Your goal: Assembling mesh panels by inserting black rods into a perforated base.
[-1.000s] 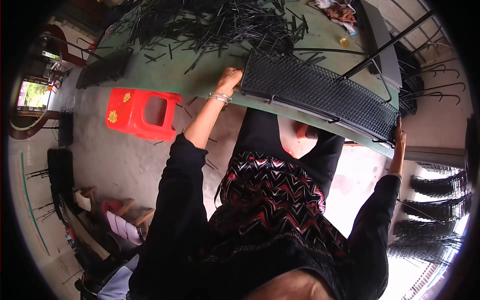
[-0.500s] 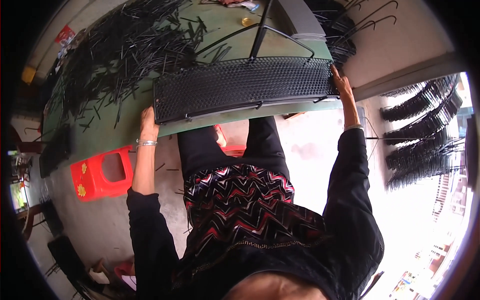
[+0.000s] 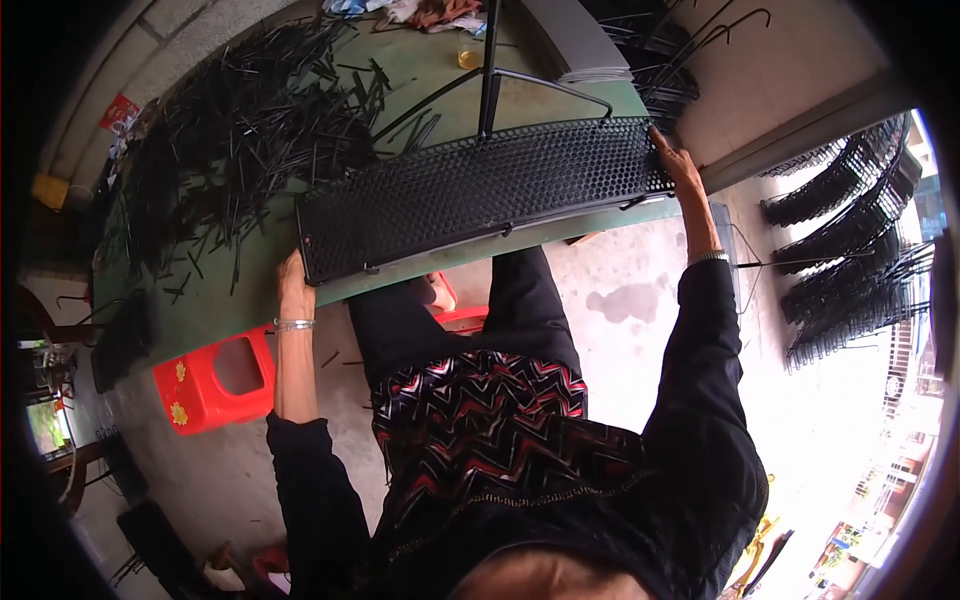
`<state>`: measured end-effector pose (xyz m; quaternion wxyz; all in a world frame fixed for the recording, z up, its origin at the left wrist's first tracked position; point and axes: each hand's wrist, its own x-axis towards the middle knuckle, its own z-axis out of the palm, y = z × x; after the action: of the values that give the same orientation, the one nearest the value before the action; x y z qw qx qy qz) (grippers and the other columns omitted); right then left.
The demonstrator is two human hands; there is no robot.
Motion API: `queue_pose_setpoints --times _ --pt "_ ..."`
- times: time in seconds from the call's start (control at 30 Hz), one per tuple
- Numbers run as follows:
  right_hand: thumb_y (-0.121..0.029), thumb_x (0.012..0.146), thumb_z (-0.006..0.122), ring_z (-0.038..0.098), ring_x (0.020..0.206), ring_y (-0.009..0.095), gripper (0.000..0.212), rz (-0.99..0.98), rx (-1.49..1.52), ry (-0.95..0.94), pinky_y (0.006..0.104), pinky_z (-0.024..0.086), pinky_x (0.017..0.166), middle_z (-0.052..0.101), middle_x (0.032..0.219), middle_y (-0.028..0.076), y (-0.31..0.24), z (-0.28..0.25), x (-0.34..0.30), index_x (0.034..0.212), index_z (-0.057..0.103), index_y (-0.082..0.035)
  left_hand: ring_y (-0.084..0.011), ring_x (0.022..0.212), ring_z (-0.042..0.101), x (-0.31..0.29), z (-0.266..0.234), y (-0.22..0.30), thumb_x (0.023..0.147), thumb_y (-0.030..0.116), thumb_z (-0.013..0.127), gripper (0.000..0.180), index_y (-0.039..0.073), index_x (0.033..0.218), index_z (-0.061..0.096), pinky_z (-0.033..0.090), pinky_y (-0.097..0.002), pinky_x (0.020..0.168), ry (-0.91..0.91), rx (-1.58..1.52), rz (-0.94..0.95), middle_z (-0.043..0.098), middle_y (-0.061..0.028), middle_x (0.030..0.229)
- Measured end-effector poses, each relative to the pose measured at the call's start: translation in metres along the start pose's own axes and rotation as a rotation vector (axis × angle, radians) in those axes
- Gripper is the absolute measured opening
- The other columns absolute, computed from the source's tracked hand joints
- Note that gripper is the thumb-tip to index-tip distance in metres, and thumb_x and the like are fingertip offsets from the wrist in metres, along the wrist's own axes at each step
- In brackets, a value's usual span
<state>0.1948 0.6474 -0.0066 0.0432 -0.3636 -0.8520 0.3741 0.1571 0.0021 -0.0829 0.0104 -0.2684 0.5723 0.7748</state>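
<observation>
A long black perforated metal shelf [image 3: 480,185] with a raised rim lies along the near edge of the green table [image 3: 240,305]. My left hand [image 3: 293,282] is closed on its left end, the fingers partly hidden by the panel. At the other end my right hand [image 3: 678,170] grips the right edge, some fingers out of sight beneath it. A black metal rod frame [image 3: 488,90] with splayed legs stands at the shelf's far side. Small black hooks or clips show along the near rim.
A heap of loose black strips [image 3: 250,130] covers the table's left part. Flat grey sheets [image 3: 575,45] are stacked at the back, near a cup of yellow liquid [image 3: 468,58]. A red plastic stool [image 3: 215,385] stands at left; black racks [image 3: 850,240] hang at right.
The whole view has tilted slightly, so the shelf's left end and my left hand appear lower. Both hands keep their hold on the shelf.
</observation>
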Motion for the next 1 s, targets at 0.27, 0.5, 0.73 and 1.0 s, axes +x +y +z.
queue_pose_setpoints --times 0.27,0.5,0.73,1.0 --pt "-0.076 0.072 0.058 0.062 0.099 0.026 0.093 0.019 0.073 -0.013 0.0345 0.043 0.092 0.067 0.098 0.019 0.029 0.006 0.030 0.105 0.066 0.011 -0.0163 0.091 0.063 0.008 0.015 0.003 0.084 0.011 0.066 0.031 -0.003 0.112 0.063 0.054 -0.0307 0.080 -0.029 0.032 0.058 0.066 -0.0079 0.107" --pt "-0.075 0.073 0.059 0.061 0.100 0.026 0.091 0.095 0.018 -0.055 0.0338 0.044 0.092 0.067 0.101 0.018 0.020 -0.002 0.025 0.108 0.065 0.010 -0.0170 0.092 0.064 0.018 0.026 0.015 0.083 0.012 0.067 0.034 -0.003 0.113 0.062 0.054 -0.0286 0.080 0.011 0.091 -0.050 0.066 -0.0076 0.107" --pt "-0.074 0.073 0.060 0.061 0.101 0.025 0.092 0.074 0.039 0.023 0.0339 0.044 0.091 0.067 0.100 0.019 0.015 0.005 0.030 0.109 0.064 0.010 -0.0179 0.093 0.064 0.024 0.014 0.011 0.084 0.012 0.068 0.034 -0.004 0.113 0.062 0.055 -0.0298 0.081 -0.026 0.048 0.027 0.065 -0.0091 0.109" --pt "-0.068 0.078 0.061 0.058 0.099 0.017 0.084 0.028 0.155 -0.086 0.0287 0.043 0.090 0.065 0.108 0.014 0.037 0.010 0.046 0.117 0.062 0.006 -0.0171 0.091 0.063 0.012 0.023 0.026 0.083 0.014 0.069 0.036 -0.005 0.113 0.062 0.052 -0.0284 0.081 -0.024 0.149 -0.042 0.065 -0.0094 0.110"
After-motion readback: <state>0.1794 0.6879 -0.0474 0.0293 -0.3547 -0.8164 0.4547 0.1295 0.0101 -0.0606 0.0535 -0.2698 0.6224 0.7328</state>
